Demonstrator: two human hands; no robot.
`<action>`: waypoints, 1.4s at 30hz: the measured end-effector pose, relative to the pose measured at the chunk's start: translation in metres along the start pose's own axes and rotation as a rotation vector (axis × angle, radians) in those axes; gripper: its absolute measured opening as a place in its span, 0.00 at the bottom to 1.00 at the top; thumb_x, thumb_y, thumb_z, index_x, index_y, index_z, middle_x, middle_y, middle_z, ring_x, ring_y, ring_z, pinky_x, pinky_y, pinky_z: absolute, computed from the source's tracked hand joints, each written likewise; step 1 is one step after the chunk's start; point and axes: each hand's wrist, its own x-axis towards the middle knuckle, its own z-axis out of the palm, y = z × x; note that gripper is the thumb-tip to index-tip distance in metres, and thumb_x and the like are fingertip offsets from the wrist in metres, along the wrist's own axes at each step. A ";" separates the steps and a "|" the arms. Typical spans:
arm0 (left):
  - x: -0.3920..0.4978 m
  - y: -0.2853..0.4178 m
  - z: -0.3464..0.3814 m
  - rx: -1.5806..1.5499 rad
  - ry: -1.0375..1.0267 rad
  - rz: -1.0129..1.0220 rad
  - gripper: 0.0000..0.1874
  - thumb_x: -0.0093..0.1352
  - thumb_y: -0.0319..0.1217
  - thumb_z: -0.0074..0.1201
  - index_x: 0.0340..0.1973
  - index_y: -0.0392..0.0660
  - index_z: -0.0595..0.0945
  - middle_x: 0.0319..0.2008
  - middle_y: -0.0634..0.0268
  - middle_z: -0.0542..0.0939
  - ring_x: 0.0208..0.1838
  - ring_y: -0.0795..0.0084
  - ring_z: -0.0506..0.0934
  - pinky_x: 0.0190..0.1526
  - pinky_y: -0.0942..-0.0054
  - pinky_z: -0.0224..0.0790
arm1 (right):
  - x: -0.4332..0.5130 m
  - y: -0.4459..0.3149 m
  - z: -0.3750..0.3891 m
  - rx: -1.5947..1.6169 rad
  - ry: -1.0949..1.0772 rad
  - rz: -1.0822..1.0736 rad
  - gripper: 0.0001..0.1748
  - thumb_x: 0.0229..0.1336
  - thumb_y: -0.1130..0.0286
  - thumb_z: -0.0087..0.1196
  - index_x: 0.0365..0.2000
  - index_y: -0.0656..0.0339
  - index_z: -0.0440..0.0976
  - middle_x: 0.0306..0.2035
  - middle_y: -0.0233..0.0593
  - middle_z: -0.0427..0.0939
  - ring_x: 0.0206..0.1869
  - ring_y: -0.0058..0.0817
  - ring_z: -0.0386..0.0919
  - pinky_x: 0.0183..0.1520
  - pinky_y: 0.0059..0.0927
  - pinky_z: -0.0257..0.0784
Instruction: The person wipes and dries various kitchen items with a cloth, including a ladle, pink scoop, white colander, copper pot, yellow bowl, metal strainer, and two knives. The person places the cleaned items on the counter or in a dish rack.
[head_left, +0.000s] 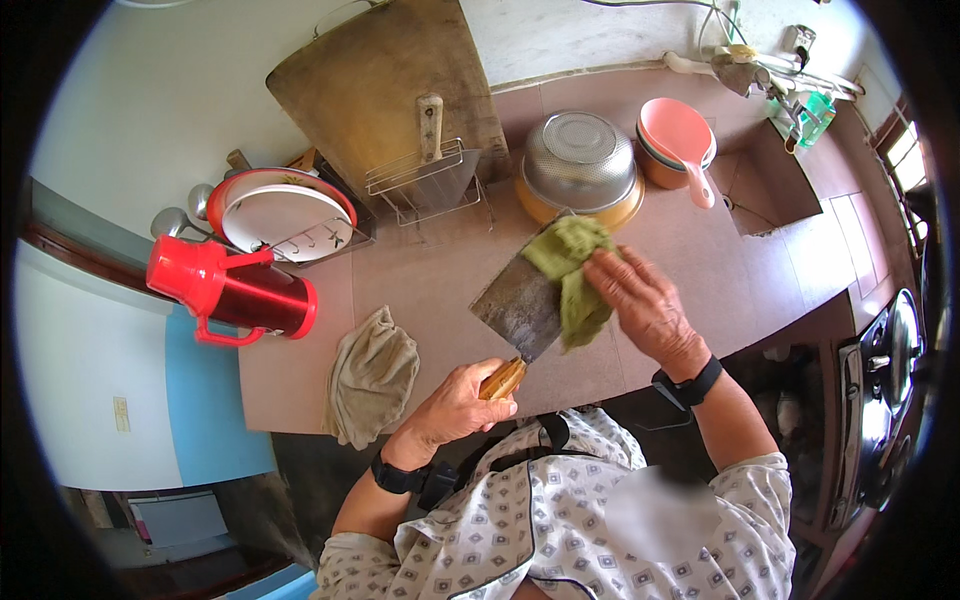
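My left hand (459, 403) grips the wooden handle (502, 379) of a cleaver, whose broad, stained blade (517, 307) points away from me over the tiled counter. A green cloth (576, 262) lies across the right and far part of the blade. Pressed against that cloth is my right hand (643, 296), its fingers extended and holding the cloth to the metal. The blade's far edge is partly hidden under the cloth. On the counter left of the cleaver, a beige rag (375, 379) lies crumpled by the front edge.
Behind the blade, a metal colander (577, 161) sits upside down on a yellow basin (626, 210). A pink ladle (679, 139) rests on stacked bowls beside the sink (772, 180). Leftward are a red thermos (240, 296), plates (289, 221), a wire rack (420, 184) with another cleaver, and a cutting board (375, 82).
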 end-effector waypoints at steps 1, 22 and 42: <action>0.000 0.000 0.001 0.051 0.025 0.015 0.14 0.68 0.30 0.64 0.44 0.38 0.77 0.26 0.72 0.75 0.23 0.83 0.72 0.25 0.80 0.65 | -0.002 0.004 -0.001 0.009 0.012 0.127 0.30 0.50 0.80 0.59 0.57 0.61 0.77 0.58 0.47 0.78 0.60 0.47 0.78 0.64 0.45 0.75; 0.001 -0.011 0.016 0.501 0.181 0.137 0.15 0.64 0.27 0.62 0.42 0.34 0.76 0.26 0.60 0.77 0.29 0.69 0.75 0.34 0.66 0.70 | 0.012 -0.103 0.017 0.627 0.041 0.069 0.24 0.53 0.78 0.64 0.53 0.65 0.80 0.66 0.58 0.67 0.73 0.59 0.61 0.74 0.52 0.62; -0.018 -0.019 0.015 0.513 0.177 0.120 0.16 0.64 0.29 0.63 0.43 0.35 0.77 0.26 0.57 0.73 0.29 0.69 0.68 0.33 0.64 0.67 | 0.035 -0.006 0.001 0.274 0.580 0.568 0.16 0.51 0.86 0.61 0.42 0.66 0.79 0.42 0.50 0.77 0.45 0.47 0.80 0.45 0.42 0.78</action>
